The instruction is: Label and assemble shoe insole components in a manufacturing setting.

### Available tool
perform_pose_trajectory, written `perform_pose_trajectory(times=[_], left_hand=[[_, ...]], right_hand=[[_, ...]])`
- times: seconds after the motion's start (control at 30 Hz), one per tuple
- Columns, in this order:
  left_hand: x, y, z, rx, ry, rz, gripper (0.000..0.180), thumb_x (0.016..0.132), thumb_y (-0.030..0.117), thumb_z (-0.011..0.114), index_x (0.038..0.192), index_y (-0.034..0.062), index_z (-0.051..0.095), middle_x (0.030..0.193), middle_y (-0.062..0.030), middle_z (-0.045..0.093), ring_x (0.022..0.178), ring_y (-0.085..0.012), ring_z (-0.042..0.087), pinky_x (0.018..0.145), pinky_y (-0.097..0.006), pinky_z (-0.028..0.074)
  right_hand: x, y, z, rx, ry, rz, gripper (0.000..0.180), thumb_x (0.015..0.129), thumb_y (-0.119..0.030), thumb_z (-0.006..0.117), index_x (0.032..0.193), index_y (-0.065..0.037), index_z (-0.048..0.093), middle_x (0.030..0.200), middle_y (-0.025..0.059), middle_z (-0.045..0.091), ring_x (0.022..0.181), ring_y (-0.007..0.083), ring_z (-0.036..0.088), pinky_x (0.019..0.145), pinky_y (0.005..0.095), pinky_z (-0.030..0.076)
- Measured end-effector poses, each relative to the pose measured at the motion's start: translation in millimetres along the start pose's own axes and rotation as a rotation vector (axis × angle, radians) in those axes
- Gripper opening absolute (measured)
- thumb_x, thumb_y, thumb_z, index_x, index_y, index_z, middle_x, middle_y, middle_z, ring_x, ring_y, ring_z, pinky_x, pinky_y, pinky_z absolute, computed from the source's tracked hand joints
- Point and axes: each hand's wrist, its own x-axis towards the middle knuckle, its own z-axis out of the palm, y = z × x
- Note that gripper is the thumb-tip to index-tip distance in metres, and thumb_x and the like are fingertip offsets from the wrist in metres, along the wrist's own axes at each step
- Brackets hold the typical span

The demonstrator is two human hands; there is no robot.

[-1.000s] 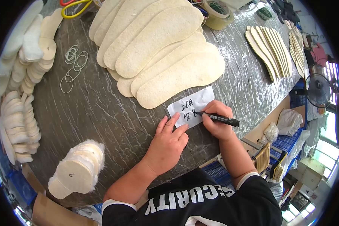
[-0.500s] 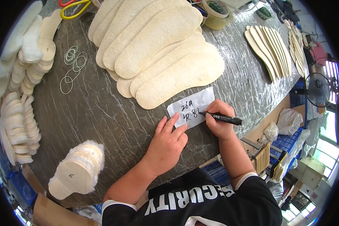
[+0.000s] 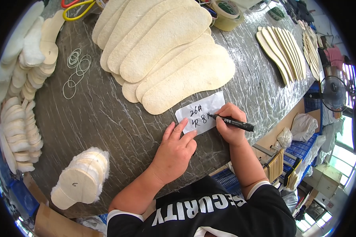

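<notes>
My right hand (image 3: 230,127) grips a black marker (image 3: 234,123) with its tip on a small white paper slip (image 3: 205,107) that bears handwritten marks. My left hand (image 3: 175,151) lies flat on the grey marbled table (image 3: 106,126), its fingertips pressing the slip's lower left edge. Just beyond the slip lies a fanned pile of large cream insoles (image 3: 166,51), the nearest one touching the slip's top edge.
Stacks of small white fleecy insoles (image 3: 16,118) line the left edge, another stack (image 3: 82,179) sits near the front. Rubber bands (image 3: 76,71) lie left of the pile. A tape roll (image 3: 225,14) and thin insole rows (image 3: 283,53) stand at the back right. A fan (image 3: 333,93) is beyond the table.
The marker tip has moved slightly right along the lower line of writing on the slip. My left hand has stayed in place on the slip.
</notes>
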Motion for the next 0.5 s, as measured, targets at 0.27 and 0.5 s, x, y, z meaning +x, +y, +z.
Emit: perform_pose_trajectory(times=[0.27,0.5], left_hand=[[-0.1,0.0,-0.1,0.003,0.001,-0.001,0.004,0.072,0.003,0.056,0.076,0.0033,0.055,0.112,-0.0081,0.056,0.122,-0.0316,0.039,0.101,-0.05,0.028],[-0.1,0.0,-1.3,-0.007,0.007,0.003,0.004,0.072,0.002,0.056,0.075,0.0033,0.055,0.112,-0.0082,0.056,0.122,-0.0319,0.039,0.101,-0.05,0.029]], right_hand=[[-1.9,0.7,-1.3,0.104,0.037,0.061,0.01,0.064,0.006,0.054,0.065,-0.001,0.047,0.064,0.0113,0.054,0.056,0.0185,0.054,0.053,0.027,0.042],[-6.0,3.2,1.3,0.151,0.173,0.067,0.01,0.066,0.006,0.057,0.067,-0.001,0.051,0.066,0.008,0.056,0.056,0.0152,0.053,0.054,0.0262,0.042]])
